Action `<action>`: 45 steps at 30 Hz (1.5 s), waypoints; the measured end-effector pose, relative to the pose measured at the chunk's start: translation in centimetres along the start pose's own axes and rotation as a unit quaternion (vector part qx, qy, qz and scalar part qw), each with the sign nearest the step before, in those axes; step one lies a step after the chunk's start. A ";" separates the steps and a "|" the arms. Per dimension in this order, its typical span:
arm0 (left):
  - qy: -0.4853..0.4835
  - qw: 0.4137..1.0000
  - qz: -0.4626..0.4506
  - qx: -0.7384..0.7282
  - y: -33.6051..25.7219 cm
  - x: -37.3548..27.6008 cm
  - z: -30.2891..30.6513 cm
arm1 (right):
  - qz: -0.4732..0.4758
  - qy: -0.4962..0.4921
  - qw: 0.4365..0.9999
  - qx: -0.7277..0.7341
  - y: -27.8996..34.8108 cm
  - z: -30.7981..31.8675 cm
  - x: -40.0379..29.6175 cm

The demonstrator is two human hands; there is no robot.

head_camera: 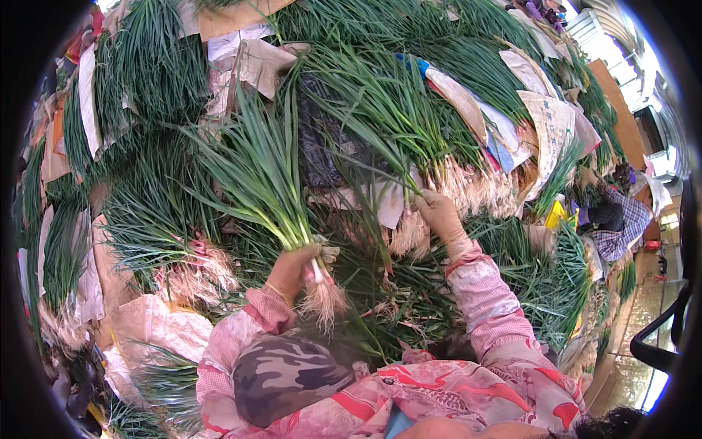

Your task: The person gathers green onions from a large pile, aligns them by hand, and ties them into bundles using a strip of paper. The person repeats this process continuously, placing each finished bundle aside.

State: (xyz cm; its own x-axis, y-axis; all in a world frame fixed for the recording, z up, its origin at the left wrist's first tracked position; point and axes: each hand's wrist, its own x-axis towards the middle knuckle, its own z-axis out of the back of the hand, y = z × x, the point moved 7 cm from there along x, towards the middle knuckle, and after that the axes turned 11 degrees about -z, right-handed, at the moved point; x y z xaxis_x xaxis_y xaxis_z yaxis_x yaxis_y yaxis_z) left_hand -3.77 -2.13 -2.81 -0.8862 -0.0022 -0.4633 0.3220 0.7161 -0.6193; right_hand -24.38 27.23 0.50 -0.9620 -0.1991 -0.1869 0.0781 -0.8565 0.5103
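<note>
In my gloved left hand [294, 270] is a bunch of young green garlic plants [279, 186], gripped just above the pale bulbs. Their leaves fan up and away, and whitish roots [323, 304] hang below my fist. My right hand [436, 214], also gloved, reaches forward and pinches a green garlic stalk [408, 181] between thumb and fingers. That stalk lies at the near left edge of a heap of garlic plants [406, 115], whose pale roots [466, 181] face me. My right fingertips are partly hidden, so how many stalks they hold is unclear.
Loose leaves and fallen stalks [406, 302] litter the ground before me. Another rooted pile [164, 236] lies at left. Woven sacks [551, 129] and a dark plastic sheet [321, 137] separate the heaps. A person in a checked shirt [620, 222] crouches at right.
</note>
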 end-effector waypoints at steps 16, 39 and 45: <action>-0.020 0.998 -0.019 0.062 1.1 -2.4 -0.3 | -0.065 0.214 0.915 0.335 14.7 -13.9 -9.9; -0.015 0.989 -0.147 0.008 -4.0 -2.2 0.0 | 0.050 0.180 0.982 0.041 9.8 -5.6 -10.2; -0.052 0.997 0.031 0.047 0.8 -1.4 0.1 | 0.002 -0.054 0.990 -0.128 3.3 -1.9 -3.7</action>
State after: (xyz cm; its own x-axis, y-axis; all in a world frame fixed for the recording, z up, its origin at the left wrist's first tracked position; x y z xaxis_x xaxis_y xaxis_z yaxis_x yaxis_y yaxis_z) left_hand -2.27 -1.63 -2.76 -0.8253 -0.0359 -0.5636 0.4099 0.6485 -0.6414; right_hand -20.05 24.27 1.23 -0.9829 -0.1624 -0.0874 0.1323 -0.9512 0.2788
